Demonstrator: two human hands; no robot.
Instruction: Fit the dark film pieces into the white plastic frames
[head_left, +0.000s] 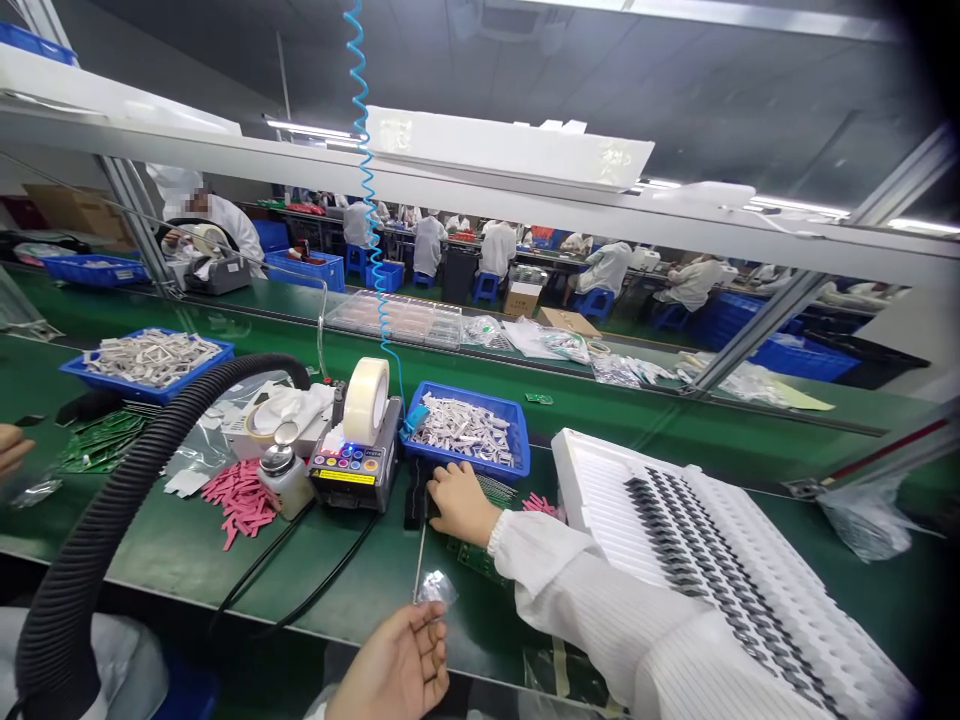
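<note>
While the right hand (463, 506) reaches over the green workbench (484, 625) in the head view, palm down, its fingers bend toward the surface in front of the blue tray (523, 440) of white pieces (461, 430). A green circuit board (480, 562) lies below this hand, just on the near side of its palm and wrist, partly covered by them; whether the fingertips pinch anything or merely touch the bench cannot be told, since the back of the hand hides them. A black strip (414, 497) stands just beside those fingers, between them and the tape dispenser (354, 470), which carries a wide roll of tape (367, 400). The left hand (405, 655) is nearer the bench's front edge, palm turned partly up and fingers loosely curled; a small piece of clear plastic (436, 588) shows right at its fingertips, though whether thumb and finger press on it is unclear. Pink pieces (538, 505) lie beyond the right wrist, near a white rack (592, 468) holding rows of dark parts (697, 560). Left of the dispenser are a bottle (285, 485) and a larger pink heap (236, 500); another person's hand (10, 450) shows at the far left edge.
</note>
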